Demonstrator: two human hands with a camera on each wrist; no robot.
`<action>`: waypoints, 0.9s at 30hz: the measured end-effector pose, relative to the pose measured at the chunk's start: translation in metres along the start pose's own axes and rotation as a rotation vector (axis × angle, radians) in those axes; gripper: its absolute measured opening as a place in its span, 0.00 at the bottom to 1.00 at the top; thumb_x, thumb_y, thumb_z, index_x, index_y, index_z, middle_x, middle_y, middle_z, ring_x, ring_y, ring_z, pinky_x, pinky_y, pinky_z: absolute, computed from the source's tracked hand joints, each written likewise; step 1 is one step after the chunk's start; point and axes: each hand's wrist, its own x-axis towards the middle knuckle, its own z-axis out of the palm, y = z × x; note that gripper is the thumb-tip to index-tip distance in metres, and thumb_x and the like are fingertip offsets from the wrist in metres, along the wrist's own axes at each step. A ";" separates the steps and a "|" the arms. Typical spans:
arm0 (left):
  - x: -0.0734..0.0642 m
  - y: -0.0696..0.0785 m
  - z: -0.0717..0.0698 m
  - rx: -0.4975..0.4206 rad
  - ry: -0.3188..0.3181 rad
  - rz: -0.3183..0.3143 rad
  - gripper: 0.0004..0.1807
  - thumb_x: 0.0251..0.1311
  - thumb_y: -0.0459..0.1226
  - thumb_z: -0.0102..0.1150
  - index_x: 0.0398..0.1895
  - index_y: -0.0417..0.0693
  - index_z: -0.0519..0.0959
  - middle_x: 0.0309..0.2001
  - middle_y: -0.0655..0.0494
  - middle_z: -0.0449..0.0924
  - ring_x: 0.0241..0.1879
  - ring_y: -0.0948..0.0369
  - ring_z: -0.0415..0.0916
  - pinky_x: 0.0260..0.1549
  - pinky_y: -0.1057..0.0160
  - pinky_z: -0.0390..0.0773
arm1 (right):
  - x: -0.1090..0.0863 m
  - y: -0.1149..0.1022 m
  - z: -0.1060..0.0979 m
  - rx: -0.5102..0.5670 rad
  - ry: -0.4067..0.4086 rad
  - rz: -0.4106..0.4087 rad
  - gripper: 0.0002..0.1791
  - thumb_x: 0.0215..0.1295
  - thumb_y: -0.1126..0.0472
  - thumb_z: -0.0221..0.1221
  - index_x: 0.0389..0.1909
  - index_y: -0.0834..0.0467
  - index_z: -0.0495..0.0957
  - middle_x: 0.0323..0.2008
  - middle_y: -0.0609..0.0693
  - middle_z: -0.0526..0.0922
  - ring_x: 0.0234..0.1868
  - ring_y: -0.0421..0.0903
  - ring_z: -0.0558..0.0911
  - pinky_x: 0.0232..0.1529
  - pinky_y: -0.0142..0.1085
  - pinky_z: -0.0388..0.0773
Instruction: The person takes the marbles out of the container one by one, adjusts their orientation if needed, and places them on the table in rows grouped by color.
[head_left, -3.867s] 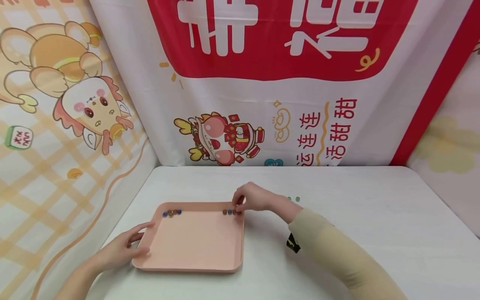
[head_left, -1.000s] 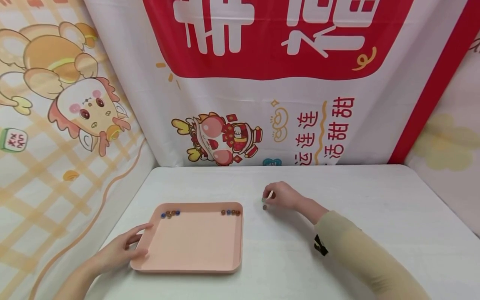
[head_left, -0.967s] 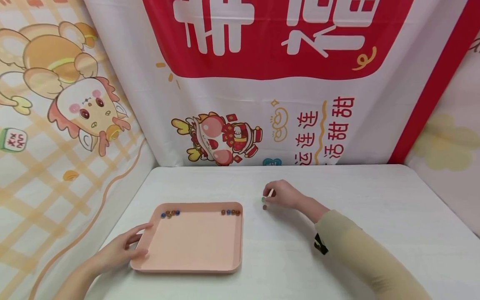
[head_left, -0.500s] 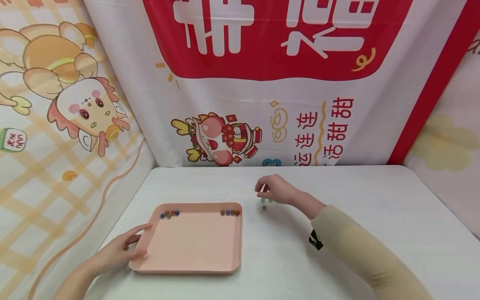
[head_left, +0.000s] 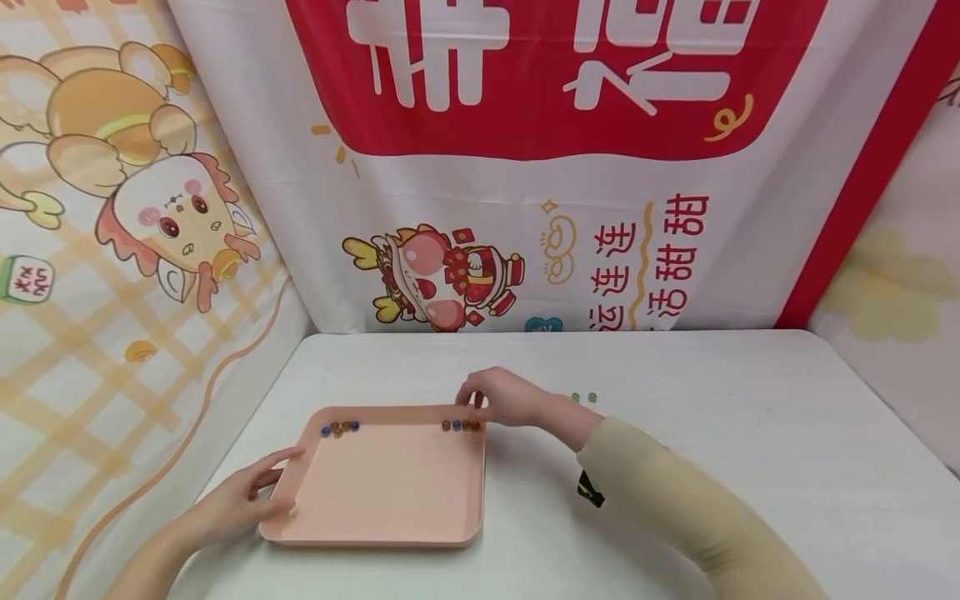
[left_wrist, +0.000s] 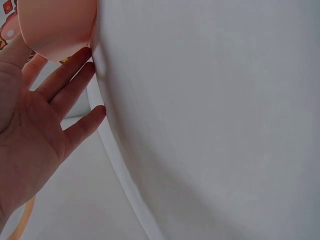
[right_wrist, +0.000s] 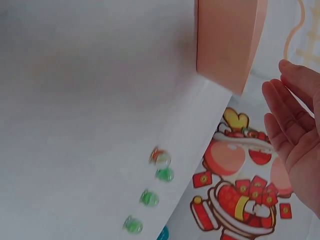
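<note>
A shallow pink tray lies on the white table, with blue and brown marbles in its back left corner. More brown and blue marbles line its back wall on the right. My left hand rests on the tray's left edge, its fingers mostly straight in the left wrist view. Over the back right corner, my right hand has its thumb and fingertips bent down. Whether a marble sits between them is hidden. Green marbles and an orange-streaked marble lie on the table, right of the tray.
White table surrounds the tray and runs back to a red and white printed cloth. A patterned cloth wall rises at the left. The right sleeve crosses above the table.
My right hand has moved left from the table marbles to the tray's back right corner. My left hand and the tray stay almost still. The marbles visible in the tray look the same.
</note>
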 end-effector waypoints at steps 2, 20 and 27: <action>0.000 0.000 0.000 0.004 0.002 0.005 0.39 0.58 0.43 0.68 0.71 0.44 0.63 0.65 0.35 0.67 0.56 0.72 0.68 0.47 0.69 0.71 | 0.005 -0.005 0.006 0.001 -0.007 -0.011 0.10 0.62 0.59 0.66 0.44 0.55 0.85 0.35 0.41 0.81 0.36 0.38 0.78 0.35 0.27 0.76; -0.001 0.001 0.001 0.013 0.013 -0.006 0.39 0.57 0.44 0.68 0.70 0.44 0.63 0.64 0.36 0.69 0.57 0.63 0.70 0.50 0.33 0.65 | 0.030 -0.018 0.047 -0.096 -0.094 0.032 0.16 0.62 0.60 0.66 0.51 0.53 0.83 0.37 0.44 0.81 0.35 0.39 0.75 0.35 0.28 0.73; 0.001 0.000 0.000 0.033 0.014 -0.018 0.39 0.57 0.45 0.68 0.70 0.45 0.64 0.64 0.36 0.69 0.59 0.58 0.70 0.51 0.34 0.65 | 0.033 -0.014 0.055 -0.113 -0.078 0.045 0.17 0.61 0.58 0.67 0.52 0.52 0.82 0.37 0.41 0.80 0.35 0.39 0.75 0.37 0.28 0.73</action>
